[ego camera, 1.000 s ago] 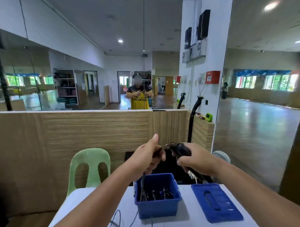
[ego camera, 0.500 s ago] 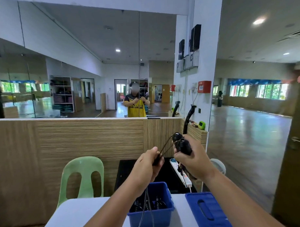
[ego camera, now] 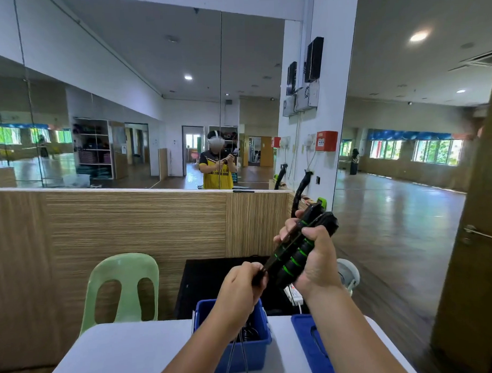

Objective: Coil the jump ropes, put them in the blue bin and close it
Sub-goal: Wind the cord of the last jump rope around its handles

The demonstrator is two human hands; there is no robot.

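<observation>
White table [ego camera: 128, 355]: nearest to us, carrying the bin and, just to its right, the lid.
Blue plastic bin [ego camera: 259, 356]: open, with dark coiled rope [ego camera: 245, 333] already lying inside.
Flat blue lid [ego camera: 306, 343]: off the bin, lying beside it on the table.
Thin dark cord [ego camera: 233, 362]: hangs from our left fist down across the bin's near wall and out of view below.
Left hand [ego camera: 237, 290]: above the bin, fingers curled tight round the cord, drawing it taut toward the handles.
Right hand [ego camera: 317, 256]: higher and to the right, clamped round the handles.
Black foam handles with green rings [ego camera: 293, 261]: held together as a pair, tilted, with cord running along them; here is the rope we are coiling.
Risk: the loose tail could snag on the bin rim and drag the bin, or the turns could slip off if the left hand lets the cord slacken.
Pale green plastic chair [ego camera: 122, 282]: behind the table, to the left.
Wood-grain partition [ego camera: 134, 226]: beyond the chair, mirror above it.
</observation>
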